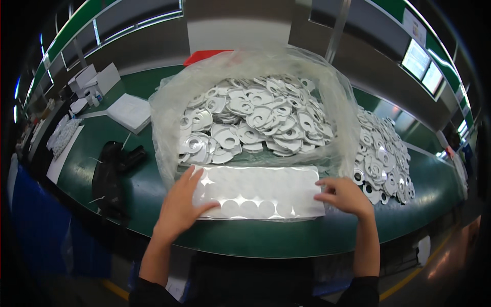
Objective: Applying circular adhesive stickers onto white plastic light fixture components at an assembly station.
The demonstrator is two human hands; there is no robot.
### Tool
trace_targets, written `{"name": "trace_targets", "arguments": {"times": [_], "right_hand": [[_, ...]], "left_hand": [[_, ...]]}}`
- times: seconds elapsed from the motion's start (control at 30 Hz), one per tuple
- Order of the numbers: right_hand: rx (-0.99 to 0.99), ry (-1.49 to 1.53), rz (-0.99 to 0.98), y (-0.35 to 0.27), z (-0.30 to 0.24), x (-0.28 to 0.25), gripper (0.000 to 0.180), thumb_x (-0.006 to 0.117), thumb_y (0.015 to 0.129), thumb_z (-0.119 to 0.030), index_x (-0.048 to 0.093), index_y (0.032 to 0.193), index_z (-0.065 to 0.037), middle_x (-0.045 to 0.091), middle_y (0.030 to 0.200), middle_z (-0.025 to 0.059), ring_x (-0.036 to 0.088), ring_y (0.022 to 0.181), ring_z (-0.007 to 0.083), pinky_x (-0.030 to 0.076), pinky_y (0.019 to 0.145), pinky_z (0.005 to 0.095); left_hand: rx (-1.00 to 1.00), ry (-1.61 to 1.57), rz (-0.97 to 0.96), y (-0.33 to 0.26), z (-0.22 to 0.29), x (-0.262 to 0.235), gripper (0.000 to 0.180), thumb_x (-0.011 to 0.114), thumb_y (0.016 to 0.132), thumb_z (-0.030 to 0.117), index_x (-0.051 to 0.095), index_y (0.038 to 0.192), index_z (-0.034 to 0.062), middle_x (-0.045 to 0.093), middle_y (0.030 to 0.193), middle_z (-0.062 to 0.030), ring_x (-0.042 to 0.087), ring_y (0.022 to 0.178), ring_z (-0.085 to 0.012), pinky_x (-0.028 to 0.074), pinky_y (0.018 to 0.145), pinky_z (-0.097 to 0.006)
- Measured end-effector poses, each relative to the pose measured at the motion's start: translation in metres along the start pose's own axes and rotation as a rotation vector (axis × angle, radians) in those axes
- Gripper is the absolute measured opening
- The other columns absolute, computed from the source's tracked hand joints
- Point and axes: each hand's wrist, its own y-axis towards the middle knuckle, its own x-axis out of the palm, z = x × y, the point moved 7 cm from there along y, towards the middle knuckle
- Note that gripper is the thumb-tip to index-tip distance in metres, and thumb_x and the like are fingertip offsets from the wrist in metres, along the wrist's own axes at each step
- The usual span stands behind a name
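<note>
Green, smooth-topped counter (153,204) carries everything; its front edge curves with the lens. On it, just behind the sheet, stands a large crumpled clear plastic bag (169,117), opened at the top and heaped with flat, glossy white-and-silver discs (255,120), each with a round hole and a slot. A second loose heap of the same discs (381,158) lies to the right of the bag. In front of the bag lies a shiny rectangular white sheet of round stickers (261,192), flat on the counter. Left hand (181,202) rests open, palm down, pressing the sheet's left end. Right hand (343,194) pinches the sheet's right edge with curled fingers. Judgement: the sheet is being steadied and one sticker started; peeling calls for a fingertip under a thin edge.
</note>
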Motion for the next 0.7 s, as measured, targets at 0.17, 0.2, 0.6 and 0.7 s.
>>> {"name": "trace_targets", "arguments": {"times": [0.17, 0.2, 0.6, 0.7], "right_hand": [[-0.120, 0.178, 0.339, 0.052, 0.030, -0.021, 0.037, 0.070, 0.078, -0.017, 0.060, 0.110, -0.002, 0.063, 0.094, 0.0115, 0.061, 0.083, 0.0191, 0.049, 0.068, 0.0293], [-0.237, 0.210, 0.469, 0.058, 0.022, -0.027, 0.042, 0.070, 0.079, -0.020, 0.057, 0.115, -0.003, 0.060, 0.103, 0.0150, 0.059, 0.091, 0.0208, 0.049, 0.070, 0.0297], [0.131, 0.124, 0.530, 0.217, 0.114, -0.067, 0.075, 0.057, 0.084, -0.050, 0.042, 0.131, 0.006, 0.047, 0.131, 0.0262, 0.045, 0.122, 0.0381, 0.035, 0.102, 0.0393], [0.239, 0.275, 0.503, 0.237, 0.129, -0.060, 0.088, 0.054, 0.080, -0.063, 0.038, 0.136, 0.003, 0.042, 0.136, 0.0268, 0.040, 0.126, 0.0393, 0.033, 0.104, 0.0406]], "left_hand": [[0.008, -0.197, 0.261, 0.089, -0.015, -0.028, 0.050, 0.065, 0.084, 0.028, 0.051, 0.121, -0.0026, 0.056, 0.120, -0.0204, 0.054, 0.110, -0.0353, 0.044, 0.091, -0.038], [-0.078, -0.405, 0.187, 0.109, -0.028, -0.026, 0.050, 0.064, 0.086, 0.026, 0.049, 0.123, -0.0027, 0.055, 0.122, -0.0197, 0.056, 0.108, -0.0331, 0.046, 0.088, -0.036], [-0.483, 0.141, 0.196, 0.249, -0.146, 0.039, 0.069, 0.043, 0.087, 0.057, 0.051, 0.124, -0.0002, 0.053, 0.125, -0.0237, 0.046, 0.118, -0.0392, 0.027, 0.103, -0.049], [-0.489, 0.032, 0.127, 0.257, -0.145, 0.047, 0.077, 0.040, 0.084, 0.065, 0.053, 0.122, -0.0008, 0.054, 0.124, -0.0243, 0.048, 0.117, -0.0383, 0.022, 0.105, -0.052]]}}
